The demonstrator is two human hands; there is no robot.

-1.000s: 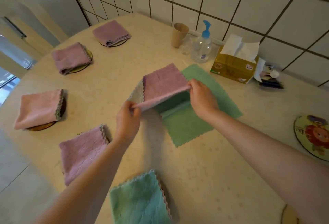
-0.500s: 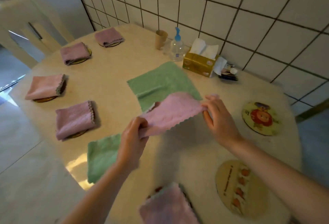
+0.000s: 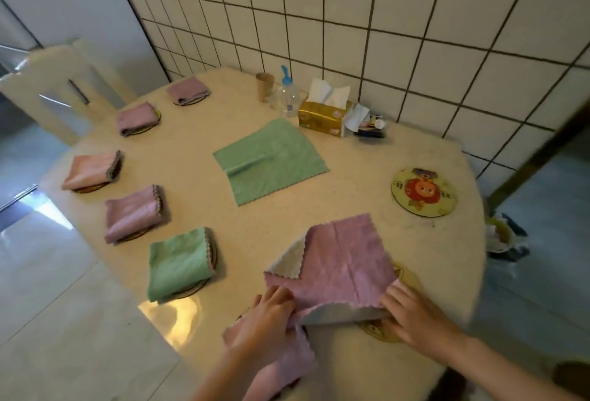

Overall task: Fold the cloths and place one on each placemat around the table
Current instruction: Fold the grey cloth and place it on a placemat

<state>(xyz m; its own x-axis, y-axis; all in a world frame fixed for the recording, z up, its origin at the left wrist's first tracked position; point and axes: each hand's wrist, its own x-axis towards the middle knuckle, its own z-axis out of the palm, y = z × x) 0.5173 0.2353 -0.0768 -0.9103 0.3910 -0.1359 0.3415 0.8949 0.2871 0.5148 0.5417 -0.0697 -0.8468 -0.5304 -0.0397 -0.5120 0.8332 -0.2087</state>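
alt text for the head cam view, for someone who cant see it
Both hands, left hand and right hand, grip the near edge of a pink cloth spread at the table's front edge. Five folded cloths sit on placemats along the left; a green cloth lies unfolded mid-table.

I can read no words or numbers anywhere on my table. The round placemat [image 3: 424,192] carries small marks beside its cartoon figure, and the gold tissue box [image 3: 322,117] and the pump bottle [image 3: 289,98] each bear a label, but all of it is too blurred to make out.
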